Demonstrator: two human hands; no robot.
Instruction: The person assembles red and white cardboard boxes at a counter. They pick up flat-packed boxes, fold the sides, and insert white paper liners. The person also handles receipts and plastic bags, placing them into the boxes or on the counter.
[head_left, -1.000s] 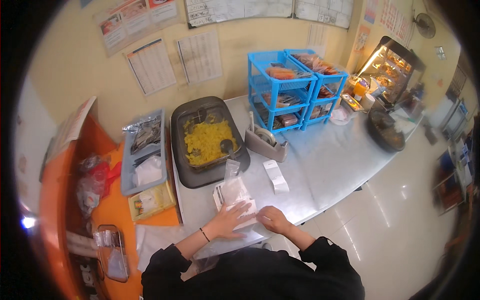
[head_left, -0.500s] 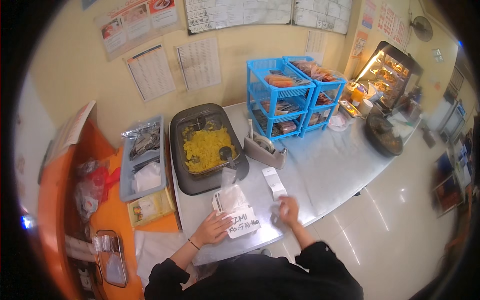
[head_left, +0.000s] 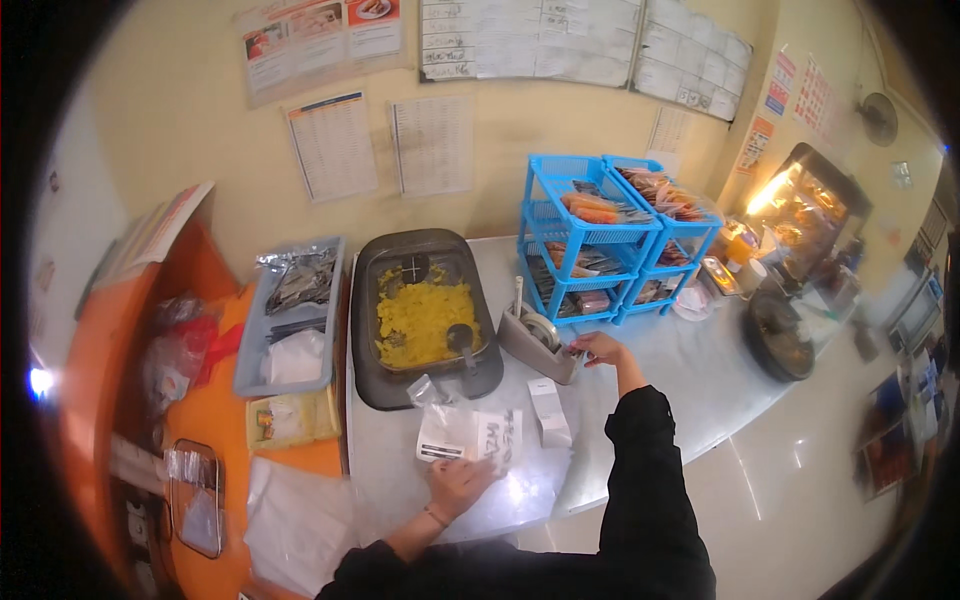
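Note:
My left hand (head_left: 462,487) has its fingers on the lower edge of a white paper slip (head_left: 470,437) with handwriting. A clear plastic bag (head_left: 428,393) lies with the slip, its far end by the food pan. My right hand (head_left: 603,350) reaches to the front end of a grey tape dispenser (head_left: 535,345), fingertips pinched at its tape edge; the tape itself is too small to see clearly. A long folded white paper strip (head_left: 549,412) lies on the metal counter between my hands.
A dark pan (head_left: 425,320) holds yellow food and a black scoop. Blue stacked racks (head_left: 590,250) of packets stand behind the dispenser. A grey-blue tray (head_left: 240,350) of sachets sits at left on an orange surface. A round black pan (head_left: 778,335) is far right.
My right hand has moved from beside the folded strip, forward to the tape dispenser. Under my left hand the written slip has turned, its writing now running sideways. The view has shifted.

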